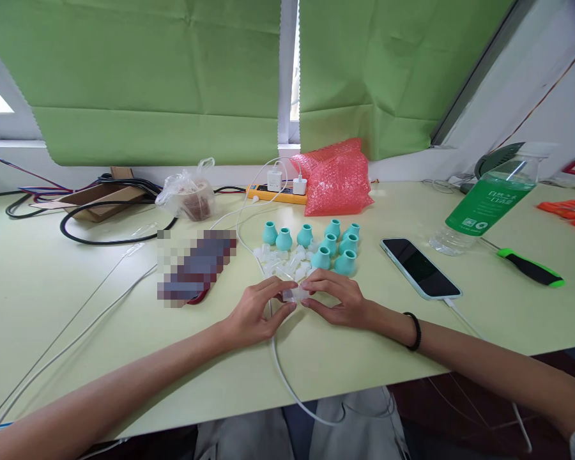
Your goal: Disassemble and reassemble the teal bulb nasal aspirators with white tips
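Between my two hands is a small translucent white plastic piece (295,294), pinched from both sides. My left hand (261,310) grips its left end with thumb and fingertips. On the right end, my right hand (338,298) holds it the same way; the fingertips cover part of it. Just beyond my hands lies a loose pile of clear and whitish small plastic parts (287,259). Several turquoise bulb-shaped pieces (321,258) with open necks stand behind and to the right of that pile.
A blurred-out phone-like object (199,265) lies left; a phone (420,268) on a cable lies right. Further right are a water bottle (491,201) and a screwdriver (531,267). Pink bubble-wrap bags (340,182) and a yellow power strip (278,195) sit behind. A white cable (280,367) passes under my hands.
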Demonstrator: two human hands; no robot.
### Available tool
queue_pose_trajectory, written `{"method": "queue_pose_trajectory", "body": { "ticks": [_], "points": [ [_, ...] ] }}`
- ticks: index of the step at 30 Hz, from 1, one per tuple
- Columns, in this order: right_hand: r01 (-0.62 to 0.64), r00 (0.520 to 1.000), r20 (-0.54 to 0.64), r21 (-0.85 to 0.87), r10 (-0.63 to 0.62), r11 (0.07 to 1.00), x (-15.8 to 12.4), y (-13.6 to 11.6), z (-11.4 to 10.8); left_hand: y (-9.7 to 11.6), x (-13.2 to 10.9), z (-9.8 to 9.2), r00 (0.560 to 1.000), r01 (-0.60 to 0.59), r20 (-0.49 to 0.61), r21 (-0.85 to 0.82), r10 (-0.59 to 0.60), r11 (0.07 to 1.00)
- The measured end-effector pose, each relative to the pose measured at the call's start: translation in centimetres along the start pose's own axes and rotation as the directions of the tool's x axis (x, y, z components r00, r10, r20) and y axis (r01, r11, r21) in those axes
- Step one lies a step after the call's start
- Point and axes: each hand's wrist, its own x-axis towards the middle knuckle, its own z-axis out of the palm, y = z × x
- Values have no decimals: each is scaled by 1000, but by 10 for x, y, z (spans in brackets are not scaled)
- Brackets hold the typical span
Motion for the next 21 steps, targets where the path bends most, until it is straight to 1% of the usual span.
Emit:
{"method": "queue_pose_trajectory", "body": {
  "ticks": [3, 9, 17, 21],
  "points": [
    [-10, 1000, -11, 6, 10, 1000, 1, -1, -1, -1, 0, -1, 1000, 11, 28, -2, -11, 1000],
    [-12, 1000, -8, 29, 12, 999, 3, -4, -1, 0, 1, -1, 1000, 14, -10, -14, -14, 1000],
    [-1, 1000, 10, 21, 0, 1000, 2, -3, 0, -1, 1, -2, 998, 41, 49, -73, -38, 996],
    [-10, 1000, 7, 18, 10, 1000, 3, -3, -1, -1, 3, -2, 996, 81, 37, -105, -77, 991]
  ]
}}
